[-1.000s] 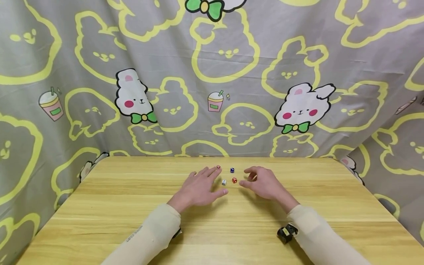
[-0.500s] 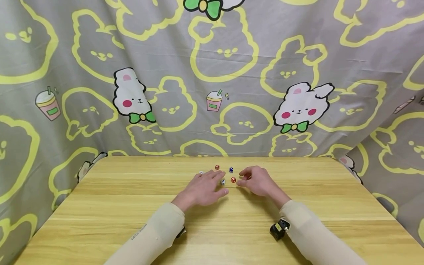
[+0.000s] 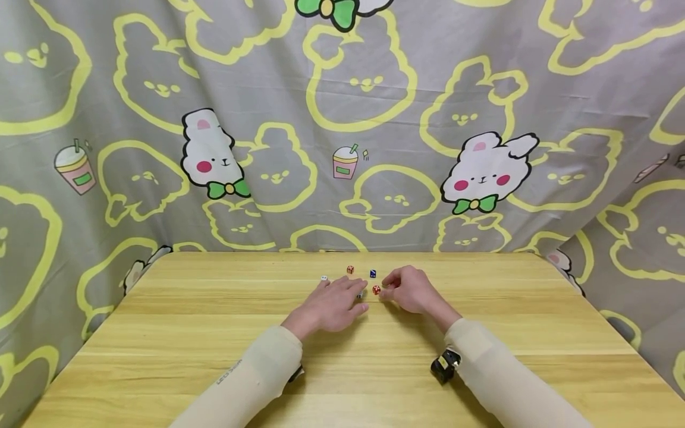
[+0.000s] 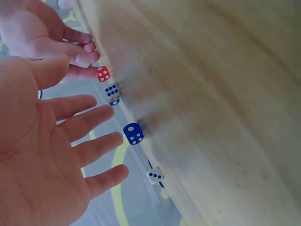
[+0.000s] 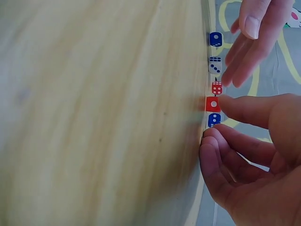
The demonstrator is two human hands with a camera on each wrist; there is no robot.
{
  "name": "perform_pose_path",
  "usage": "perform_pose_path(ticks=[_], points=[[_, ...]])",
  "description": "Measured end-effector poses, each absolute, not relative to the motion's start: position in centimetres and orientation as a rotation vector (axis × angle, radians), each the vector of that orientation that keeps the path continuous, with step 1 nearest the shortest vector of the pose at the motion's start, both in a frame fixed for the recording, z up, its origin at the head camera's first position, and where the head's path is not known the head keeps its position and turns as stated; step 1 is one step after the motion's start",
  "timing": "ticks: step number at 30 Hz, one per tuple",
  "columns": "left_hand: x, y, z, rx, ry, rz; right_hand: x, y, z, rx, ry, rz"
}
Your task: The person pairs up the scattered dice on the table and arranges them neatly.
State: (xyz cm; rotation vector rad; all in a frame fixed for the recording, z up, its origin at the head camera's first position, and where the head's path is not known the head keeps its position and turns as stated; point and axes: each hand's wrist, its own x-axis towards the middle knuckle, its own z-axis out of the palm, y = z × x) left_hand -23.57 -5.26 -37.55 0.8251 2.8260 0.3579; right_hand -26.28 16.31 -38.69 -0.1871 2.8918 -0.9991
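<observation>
My left hand is held palm down with its fingers spread, partly covering a white die. In the left wrist view a blue die lies off its fingertips. My right hand is bent with a gap between thumb and fingers, its thumb tip close beside a red die; the right wrist view shows that red die at the thumb, and whether they touch I cannot tell. Behind are a blue die and another red die.
Another white die lies on the wooden table beyond my left hand. A patterned curtain hangs behind the table's far edge. A black device sits at my right wrist.
My left hand has shifted right, uncovering the far-left white die and partly covering the nearer white one. My right hand has moved slightly left, closer to the near red die.
</observation>
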Motion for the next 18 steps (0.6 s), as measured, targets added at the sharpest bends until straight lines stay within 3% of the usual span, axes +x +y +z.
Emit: perform_pose_path(ticks=[18], points=[[-23.79,-4.74,-37.42,0.856,2.800,0.326,-26.53,15.42,-38.52,-0.203,2.901,-0.937]])
